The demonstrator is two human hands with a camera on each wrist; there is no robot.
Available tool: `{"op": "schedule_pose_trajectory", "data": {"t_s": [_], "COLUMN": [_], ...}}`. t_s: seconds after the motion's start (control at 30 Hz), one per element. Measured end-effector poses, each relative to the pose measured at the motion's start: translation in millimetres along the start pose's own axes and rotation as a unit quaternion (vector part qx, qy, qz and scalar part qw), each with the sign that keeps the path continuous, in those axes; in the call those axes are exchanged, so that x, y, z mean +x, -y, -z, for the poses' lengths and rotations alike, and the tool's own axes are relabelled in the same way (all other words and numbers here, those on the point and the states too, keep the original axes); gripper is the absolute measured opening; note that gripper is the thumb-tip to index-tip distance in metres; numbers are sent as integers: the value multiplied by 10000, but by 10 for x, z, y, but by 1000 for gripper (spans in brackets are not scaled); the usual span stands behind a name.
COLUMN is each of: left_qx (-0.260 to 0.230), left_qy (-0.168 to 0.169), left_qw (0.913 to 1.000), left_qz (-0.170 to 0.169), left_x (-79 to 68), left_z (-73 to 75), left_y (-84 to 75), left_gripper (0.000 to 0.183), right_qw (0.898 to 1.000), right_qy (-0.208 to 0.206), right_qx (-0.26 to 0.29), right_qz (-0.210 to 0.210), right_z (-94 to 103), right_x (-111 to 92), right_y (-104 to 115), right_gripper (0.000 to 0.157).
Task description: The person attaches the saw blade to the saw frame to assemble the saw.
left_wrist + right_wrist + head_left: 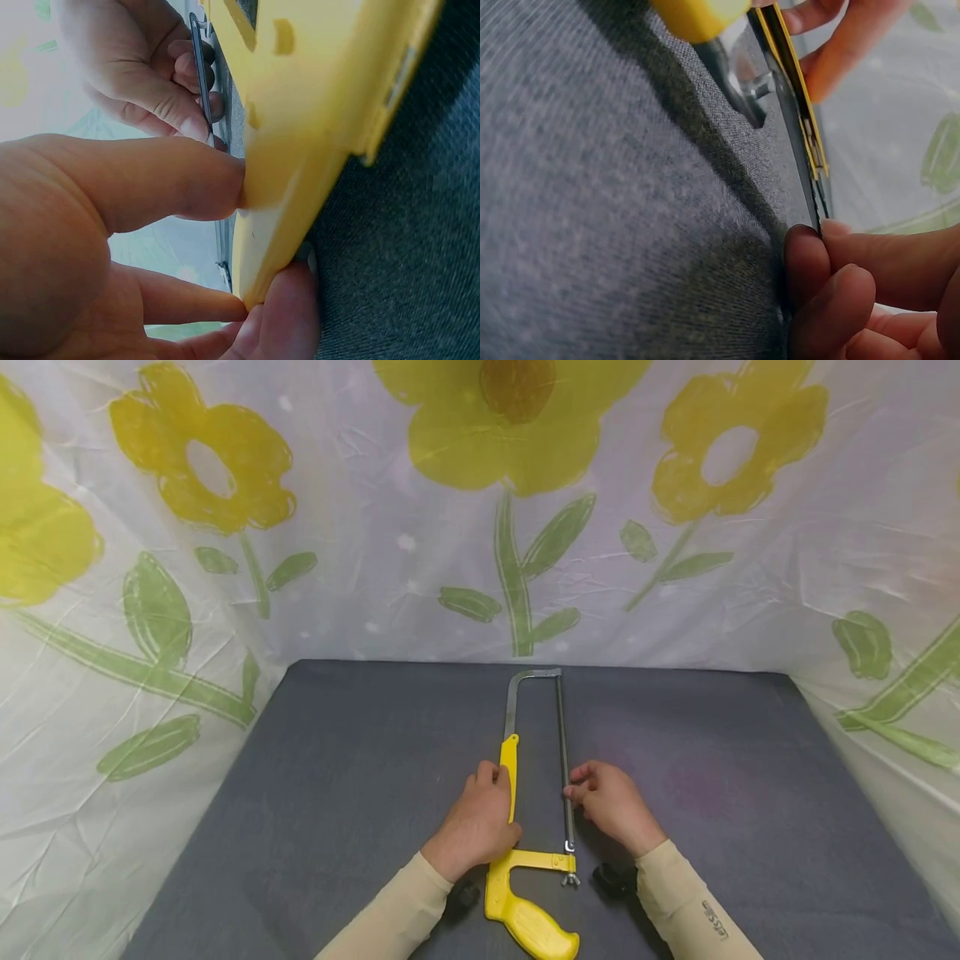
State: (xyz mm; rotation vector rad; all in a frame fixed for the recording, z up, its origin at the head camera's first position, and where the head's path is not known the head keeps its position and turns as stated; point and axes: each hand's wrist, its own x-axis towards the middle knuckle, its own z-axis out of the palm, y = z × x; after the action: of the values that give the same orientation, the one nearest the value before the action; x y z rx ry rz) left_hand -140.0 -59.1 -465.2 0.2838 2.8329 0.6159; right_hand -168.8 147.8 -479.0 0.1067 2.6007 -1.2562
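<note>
A hacksaw with a yellow handle (536, 928) lies on the dark cloth-covered table, its silver front bow (512, 706) pointing away from me. My left hand (478, 818) holds the yellow frame bar; the left wrist view shows thumb and fingers around the yellow frame (281, 172). Along the right side runs the thin blade (562, 727), fixed near the handle by a wing nut (571, 879). With thumb and index finger, my right hand (617, 803) pinches the blade about two-thirds of the way down. In the right wrist view, those fingertips (806, 251) cover part of the blade.
The grey table cover (360, 760) extends on both sides of the saw. Behind and beside it hangs a pale curtain (360, 543) printed with yellow flowers. Dark wrist devices (613, 880) sit under both wrists, close to the cloth.
</note>
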Motion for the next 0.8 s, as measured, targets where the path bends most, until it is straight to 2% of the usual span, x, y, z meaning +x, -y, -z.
{"op": "schedule_pose_trajectory", "data": {"t_s": [0.43,0.8], "left_qx": [50,27], "left_qy": [1,5], "left_qw": [10000,10000], "left_qz": [-44,-15], "left_x": [2,13], "left_z": [10,2], "left_y": [5,8], "left_gripper": [82,82], "right_qw": [9989,9992], "right_qy": [-136,-68], "right_qx": [-381,-389], "right_qz": [225,108], "right_z": [-7,4], "right_x": [24,8], "right_y": [-3,-5], "right_gripper": [18,19]}}
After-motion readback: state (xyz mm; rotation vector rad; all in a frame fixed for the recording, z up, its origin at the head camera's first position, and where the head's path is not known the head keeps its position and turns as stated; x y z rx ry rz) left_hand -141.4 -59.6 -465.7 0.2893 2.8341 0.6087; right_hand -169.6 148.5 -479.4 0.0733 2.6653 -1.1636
